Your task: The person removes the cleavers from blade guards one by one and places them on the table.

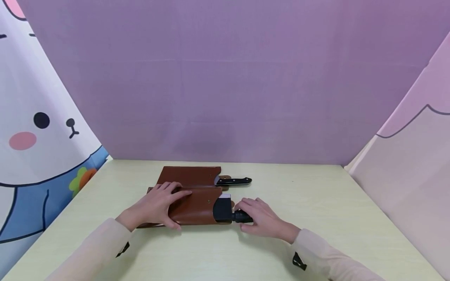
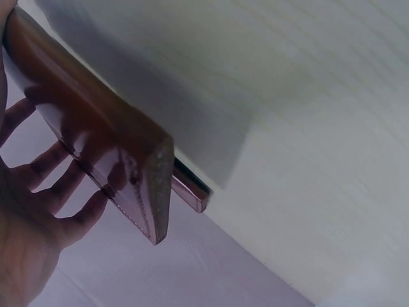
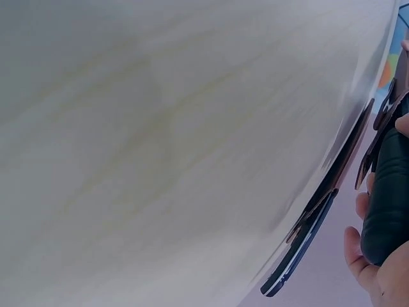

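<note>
My left hand (image 1: 158, 205) spans the nearer brown leather knife sheath (image 1: 198, 208), thumb at its near edge and fingers over the top. In the left wrist view those fingers hold the sheath's (image 2: 96, 121) edge. A wide-bladed knife (image 1: 223, 208) sits in this sheath; only a dark part of its blade shows at the notched mouth. My right hand (image 1: 263, 220) grips its black handle (image 1: 245, 216), a ridged round grip (image 3: 386, 192) in the right wrist view. Most of the blade is hidden by the leather.
Just behind lies a second brown sheath (image 1: 190, 176), holding a knife with a riveted black handle (image 1: 235, 181) that points right. Both are on a pale wooden table (image 1: 299, 191). A purple cloth (image 1: 225, 86) rises at the back, with printed cloths at the sides.
</note>
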